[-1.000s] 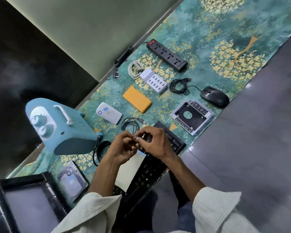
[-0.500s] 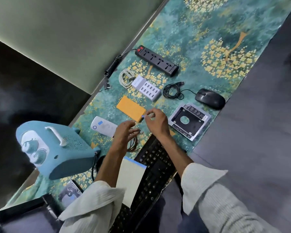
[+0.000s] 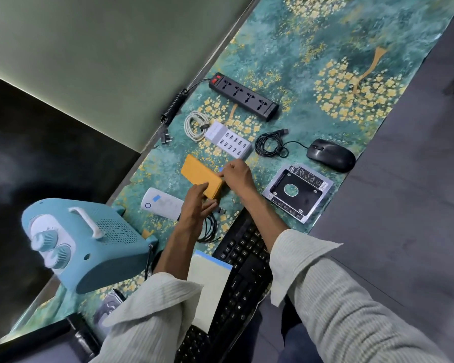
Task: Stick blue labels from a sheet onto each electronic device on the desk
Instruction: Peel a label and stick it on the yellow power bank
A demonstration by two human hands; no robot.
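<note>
Your right hand (image 3: 237,174) has its fingers pinched together on a small blue label (image 3: 221,169) at the near corner of the orange power bank (image 3: 201,175), while your left hand (image 3: 198,203), fingers loosely apart, touches its lower edge. The devices lie on a teal floral desk mat (image 3: 325,48) against a green wall (image 3: 102,48), the label sheet (image 3: 210,279) resting on the keyboard (image 3: 247,258). Half a second ago both hands sat closer to you, short of the power bank.
</note>
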